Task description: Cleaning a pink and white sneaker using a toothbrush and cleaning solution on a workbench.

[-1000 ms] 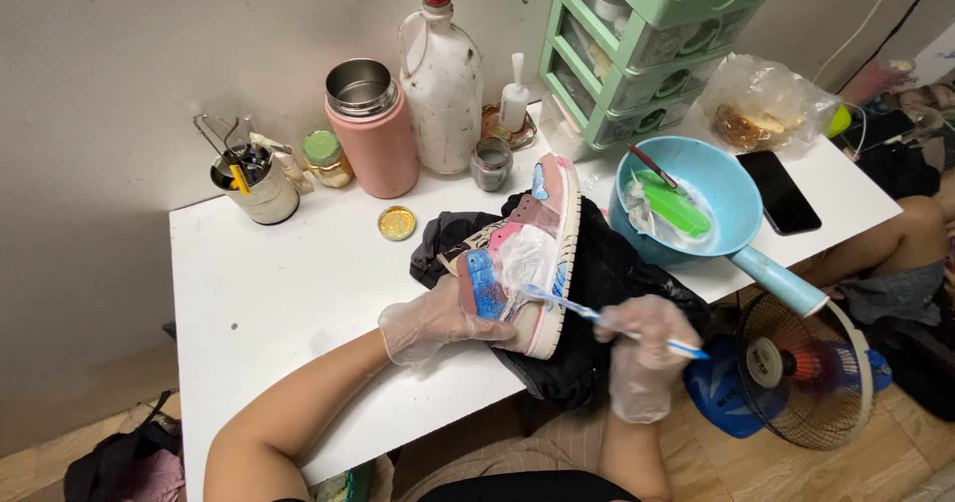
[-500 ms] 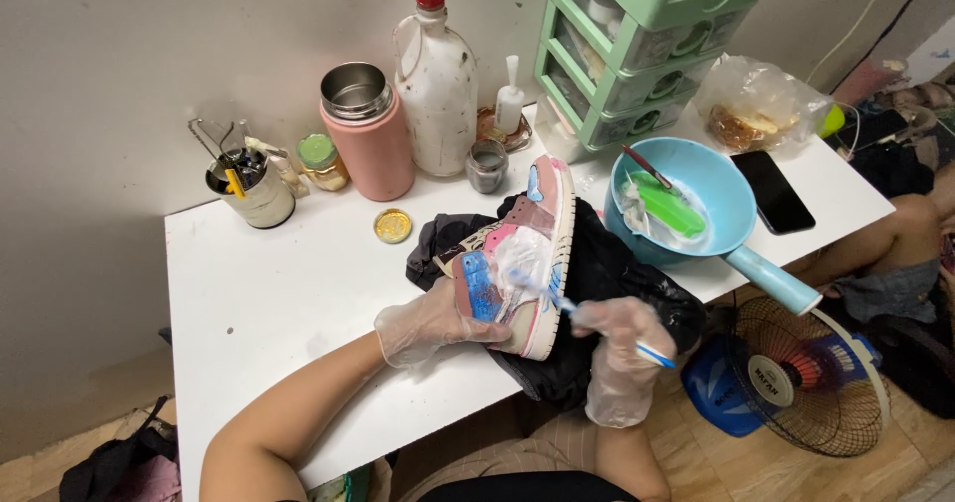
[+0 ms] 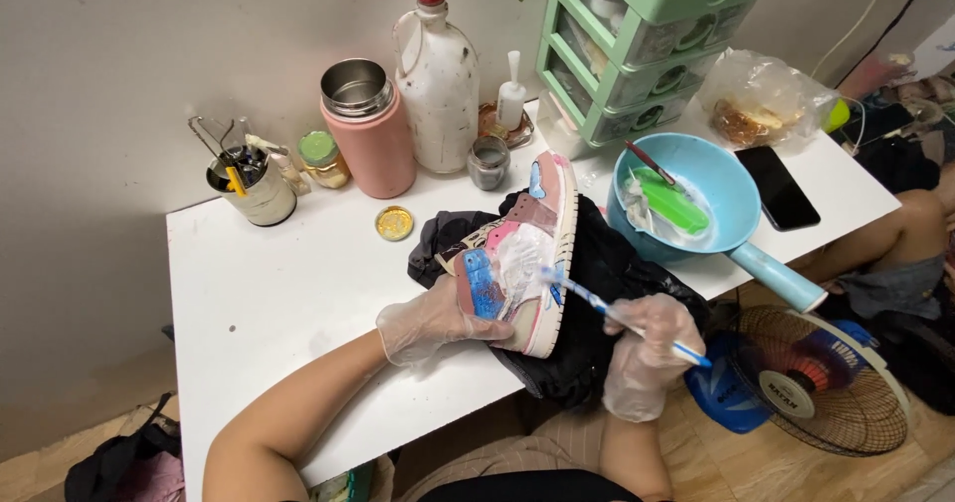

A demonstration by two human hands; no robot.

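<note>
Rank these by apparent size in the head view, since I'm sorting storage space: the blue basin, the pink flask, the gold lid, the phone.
1. blue basin
2. pink flask
3. phone, though it lies flat, so this is unsure
4. gold lid

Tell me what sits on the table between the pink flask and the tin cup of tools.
In the head view, a small green-lidded jar stands between the pink flask and the tin cup.

Bare table (image 3: pixel 288 283) left of sneaker (image 3: pixel 522 248)
</note>
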